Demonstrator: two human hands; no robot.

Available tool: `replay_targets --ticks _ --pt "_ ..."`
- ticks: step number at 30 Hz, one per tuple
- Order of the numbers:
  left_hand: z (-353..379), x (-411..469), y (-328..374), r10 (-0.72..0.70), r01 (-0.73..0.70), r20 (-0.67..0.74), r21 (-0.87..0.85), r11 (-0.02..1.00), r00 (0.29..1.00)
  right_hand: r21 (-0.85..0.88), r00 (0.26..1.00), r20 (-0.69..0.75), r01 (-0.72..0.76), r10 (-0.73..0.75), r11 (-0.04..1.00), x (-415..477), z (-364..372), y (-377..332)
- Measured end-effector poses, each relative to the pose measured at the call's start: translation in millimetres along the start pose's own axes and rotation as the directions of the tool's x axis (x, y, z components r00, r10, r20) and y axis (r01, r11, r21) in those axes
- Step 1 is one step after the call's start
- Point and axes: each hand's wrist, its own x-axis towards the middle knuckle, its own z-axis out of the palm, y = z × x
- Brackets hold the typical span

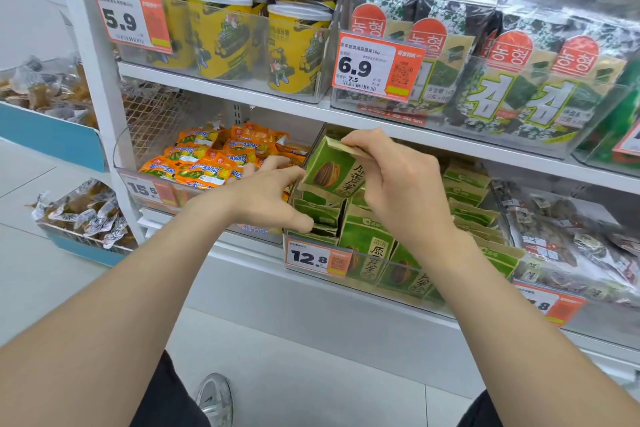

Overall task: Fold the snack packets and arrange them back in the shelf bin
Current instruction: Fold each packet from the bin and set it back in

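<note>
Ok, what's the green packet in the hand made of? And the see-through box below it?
The green packet looks like matte paper, maybe lined: its brownish top edge holds a sharp fold where the right hand pinches it. The bin looks like clear, glossy hard plastic: packets show through its front wall.

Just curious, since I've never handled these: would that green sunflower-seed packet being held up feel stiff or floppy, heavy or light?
Probably fairly stiff: the green sunflower-seed packet holds its flat shape while the right hand pinches only its top edge. Likely light, since that pinch alone seems to carry it. The matte, creased top suggests it folds easily.
</note>
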Motion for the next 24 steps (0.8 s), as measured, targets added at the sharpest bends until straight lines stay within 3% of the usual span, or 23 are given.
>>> replay_targets --ticks 2,4,5,9,15,18,20,24 --pt "1.2 2.8 -0.1 0.001 -0.001 -0.011 -0.001 1.000 1.000 -0.039 0.982 0.189 0.008 -0.001 0.999 -0.5 11.6 -4.5" --pt "2.6 3.2 0.8 0.002 -0.002 -0.031 0.004 1.000 1.000 -0.135 0.906 0.405 -0.076 0.125 0.988 -0.1 25.3 -7.5" --pt "3.7 3.1 1.6 0.005 -0.004 -0.042 0.012 1.000 0.999 -0.177 0.874 0.440 -0.142 0.207 0.974 2.2 29.8 -8.5" --pt "7.1 5.1 5.0 0.002 0.001 -0.085 0.038 0.999 0.996 -0.211 0.885 0.332 -0.269 0.327 0.940 17.1 40.3 -9.3" --pt "7.8 8.0 -0.6 0.113 -0.082 -0.222 0.145 0.986 0.968 -0.241 0.775 0.490 -0.319 0.398 0.917 15.9 56.8 1.4" --pt "3.4 2.2 1.2 0.263 -0.178 -0.367 0.251 0.951 0.892 -0.186 0.781 0.533 -0.268 0.326 0.945 17.4 48.4 2.5" --pt "0.1 -4.1 3.9 0.323 -0.225 -0.395 0.275 0.935 0.860 -0.057 0.784 0.565 -0.275 0.258 0.960 13.9 38.7 5.1" --pt "0.4 -10.0 3.0 0.308 -0.223 -0.362 0.257 0.940 0.880 0.027 0.758 0.642 -0.174 0.116 0.984 5.5 27.5 7.6"
